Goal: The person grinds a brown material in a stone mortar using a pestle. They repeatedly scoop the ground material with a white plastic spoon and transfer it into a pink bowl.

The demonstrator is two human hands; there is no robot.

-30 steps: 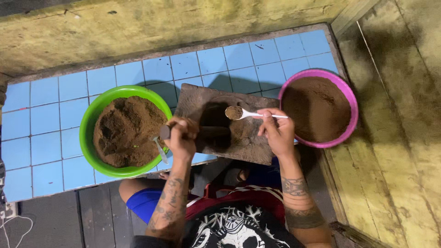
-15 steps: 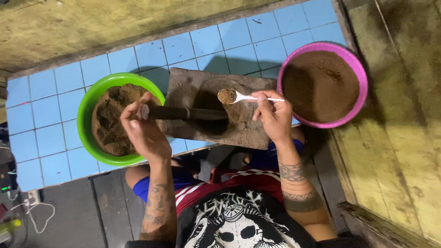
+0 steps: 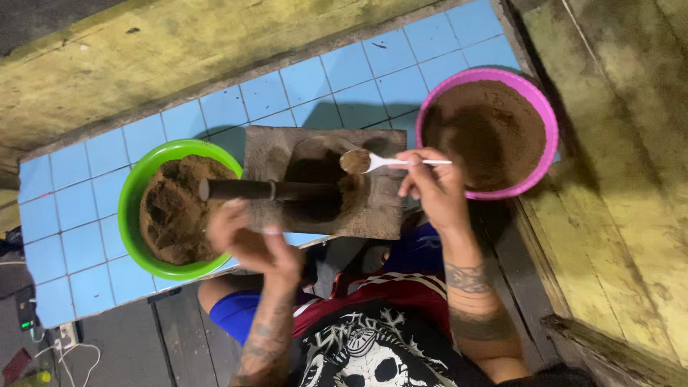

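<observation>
Over the wooden mould [image 3: 373,208], right hand [image 3: 430,190] fingers pinching a loaded white spoon [image 3: 380,162], left hand [image 3: 247,236] fingers loosely curled, empty

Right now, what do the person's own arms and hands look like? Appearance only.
Both hands are bare: no gloves, no rings or watch that I can make out. The left hand leads into a forearm covered in dark tattoo work. The right hand has a dark patterned tattoo band at the wrist and a second band higher up. No sleeves reach the forearms.

Spoon [image 3: 380,161] in right hand [image 3: 430,190] over wooden block [image 3: 322,183]; left hand [image 3: 251,240] blurred, perhaps empty.
</observation>
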